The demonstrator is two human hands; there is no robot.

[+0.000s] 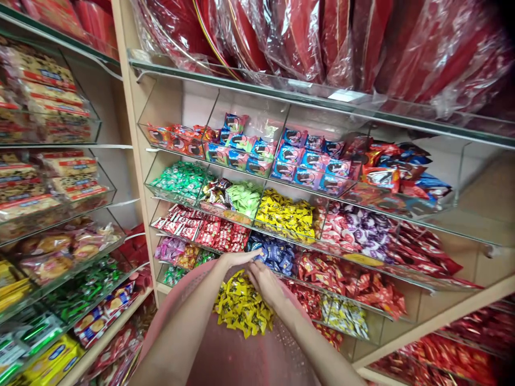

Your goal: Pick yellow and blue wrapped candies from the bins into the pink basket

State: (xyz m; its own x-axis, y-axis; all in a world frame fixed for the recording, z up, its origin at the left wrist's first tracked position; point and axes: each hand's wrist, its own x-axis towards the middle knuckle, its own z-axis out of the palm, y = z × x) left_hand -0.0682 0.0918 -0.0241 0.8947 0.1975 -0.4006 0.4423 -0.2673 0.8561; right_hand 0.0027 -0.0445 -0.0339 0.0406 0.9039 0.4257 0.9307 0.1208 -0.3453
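My left hand reaches toward the bin of blue-wrapped candies, its fingers pinched at the bin's near edge on something I cannot make out. My right hand lies just below it, fingers curled over a heap of yellow-wrapped candies. That heap rests in a pink perforated basket below my forearms. Both hands nearly touch each other.
Tiered clear bins hold green, yellow, red and purple-and-white candies, with blue biscuit packs above. Red items in plastic fill the top shelf. A second rack of snacks stands at left.
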